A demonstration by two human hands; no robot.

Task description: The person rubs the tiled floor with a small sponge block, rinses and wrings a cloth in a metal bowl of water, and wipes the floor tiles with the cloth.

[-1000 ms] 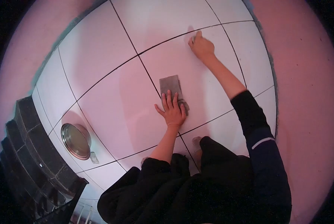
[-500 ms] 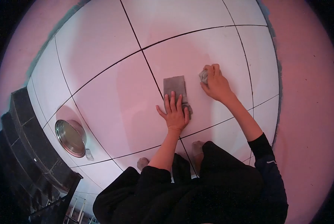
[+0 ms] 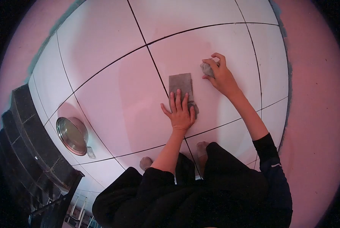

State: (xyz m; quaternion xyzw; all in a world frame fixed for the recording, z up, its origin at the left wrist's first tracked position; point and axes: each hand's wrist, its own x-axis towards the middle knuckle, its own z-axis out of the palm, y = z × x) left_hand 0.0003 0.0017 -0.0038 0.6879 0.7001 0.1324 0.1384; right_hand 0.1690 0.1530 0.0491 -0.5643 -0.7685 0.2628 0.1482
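Covering most of the view: a white tiled floor [image 3: 101, 114] with dark joint lines and a pinkish cast. A pink surface [image 3: 318, 114] borders it on the right. Dark steps [image 3: 41, 136] run along the left edge. A person in dark clothing [image 3: 185, 197] occupies the bottom, feet [image 3: 145, 163] on the tiles.

A metal bowl [image 3: 82, 127] sits on the floor near the steps, well apart from both hands; contents pale, nature unclear.

Right hand [image 3: 223, 78]: grip curled, thumb and fingers pinching a crumpled grey wad [image 3: 207, 69], which protrudes on the left side of the hand. Cannot tell whether the wad touches the floor. Left hand [image 3: 181, 116]: grip spread, palm down, fingertips over the near part of a folded grey cloth [image 3: 180, 81]. The cloth lies flat on the tile beside a joint line, between bowl and right hand, its far part uncovered.

Smallest items: a dark grey lump [image 3: 194, 109] at the left thumb; a small pale piece [image 3: 91, 152], unidentified, just beside the bowl.
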